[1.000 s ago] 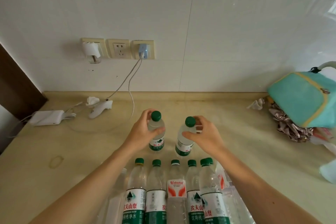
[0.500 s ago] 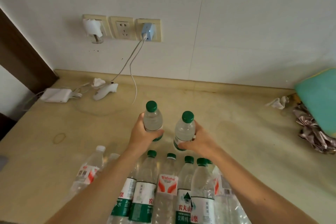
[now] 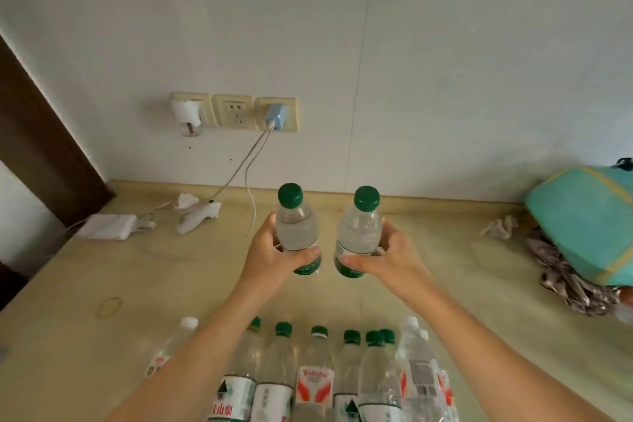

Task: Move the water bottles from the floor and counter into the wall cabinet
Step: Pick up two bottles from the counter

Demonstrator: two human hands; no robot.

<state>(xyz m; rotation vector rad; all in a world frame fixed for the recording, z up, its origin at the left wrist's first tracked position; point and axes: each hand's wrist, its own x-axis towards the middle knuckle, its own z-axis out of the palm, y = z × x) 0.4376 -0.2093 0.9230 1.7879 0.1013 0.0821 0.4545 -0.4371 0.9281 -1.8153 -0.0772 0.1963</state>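
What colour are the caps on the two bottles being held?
Both caps are dark green, left-hand bottle and right-hand bottle; head view shows it.

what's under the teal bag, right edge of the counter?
A crumpled, shiny patterned cloth or wrapping sticks out from under the teal bag, lying on the counter. How far it reaches beneath, and anything else there, is covered by the bag.

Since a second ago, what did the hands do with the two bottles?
The left hand slid from the neck of its green-capped bottle down to the label, and the right hand did the same on its bottle. Both bottles went up off the counter, upright, side by side. The row of bottles near the counter's front edge stayed put, as did the charger.
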